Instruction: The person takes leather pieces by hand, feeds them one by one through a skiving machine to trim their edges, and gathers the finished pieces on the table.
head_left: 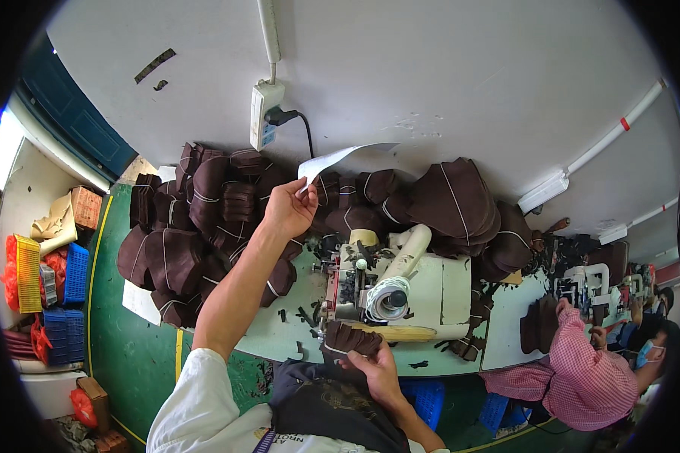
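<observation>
My left hand [291, 210] is raised over the piles, its fingers pinching the lower end of a white sheet of paper [331, 160], which curls up to the right against the wall. Low in front of my body, my right hand [376, 368] grips a small bundle of dark brown cut pieces [352, 340] bound with light string. Just beyond that bundle stands a cream machine [412, 253] with a spool of white string [387, 298] at its front. Brown tied bundles [175, 260] are heaped to the left of the machine, and larger ones [453, 200] lie behind it.
Dark scraps litter the pale table [283, 332]. A power strip [264, 113] with a black plug is on the wall. At right, a person in a pink checked top [585, 370] works at another machine [582, 283]. Blue and yellow crates [64, 332] stand far left on the green floor.
</observation>
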The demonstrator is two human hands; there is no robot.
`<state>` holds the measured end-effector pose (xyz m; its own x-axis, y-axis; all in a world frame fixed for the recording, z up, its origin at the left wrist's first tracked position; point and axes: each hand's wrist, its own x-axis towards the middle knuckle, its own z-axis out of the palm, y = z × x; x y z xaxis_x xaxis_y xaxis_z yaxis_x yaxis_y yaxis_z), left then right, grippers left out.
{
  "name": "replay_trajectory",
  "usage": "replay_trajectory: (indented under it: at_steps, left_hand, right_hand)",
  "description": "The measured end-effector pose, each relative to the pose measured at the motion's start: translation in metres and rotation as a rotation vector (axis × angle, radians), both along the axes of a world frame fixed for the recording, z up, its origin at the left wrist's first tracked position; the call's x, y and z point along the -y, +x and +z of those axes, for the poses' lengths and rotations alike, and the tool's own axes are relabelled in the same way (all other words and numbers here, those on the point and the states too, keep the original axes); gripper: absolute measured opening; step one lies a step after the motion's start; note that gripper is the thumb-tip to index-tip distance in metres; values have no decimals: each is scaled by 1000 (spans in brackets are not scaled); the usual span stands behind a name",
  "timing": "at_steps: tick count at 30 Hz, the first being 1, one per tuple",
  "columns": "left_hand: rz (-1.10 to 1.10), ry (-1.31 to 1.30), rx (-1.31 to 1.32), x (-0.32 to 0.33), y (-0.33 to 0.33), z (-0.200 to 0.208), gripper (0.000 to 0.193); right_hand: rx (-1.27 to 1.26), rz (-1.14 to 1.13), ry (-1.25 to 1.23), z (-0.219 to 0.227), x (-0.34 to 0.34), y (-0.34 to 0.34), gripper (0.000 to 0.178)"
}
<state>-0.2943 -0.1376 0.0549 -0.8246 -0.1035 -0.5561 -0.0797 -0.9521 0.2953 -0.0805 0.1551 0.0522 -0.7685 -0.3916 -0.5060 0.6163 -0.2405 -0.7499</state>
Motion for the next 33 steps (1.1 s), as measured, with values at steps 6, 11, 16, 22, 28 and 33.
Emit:
replay_trajectory:
  at_steps: [6,11,16,22,28,33]
  left_hand:
    - [-187,-215,-21,-17,10,-27,6]
    - [-475,-895,-77,-43,-9,-62,8]
    - [-64,-2433,-548,12,-54,-177,32]
    - [-370,-1930,-485,-51,-55,-157,38]
    - [-225,165,-747,-16,-8,-186,44]
    - [-217,-1499,75,1,78,-125,32]
  right_hand:
    - [-9,18,-16,-5,0,1,37]
    - [35,6,8,-3,-2,-1,38]
    - [50,48,-9,-3,11,1,41]
    - [52,-27,21,-8,-7,-3,43]
    - [77,157,80,-10,9,-1,41]
    - [67,356,151,-18,13,0,41]
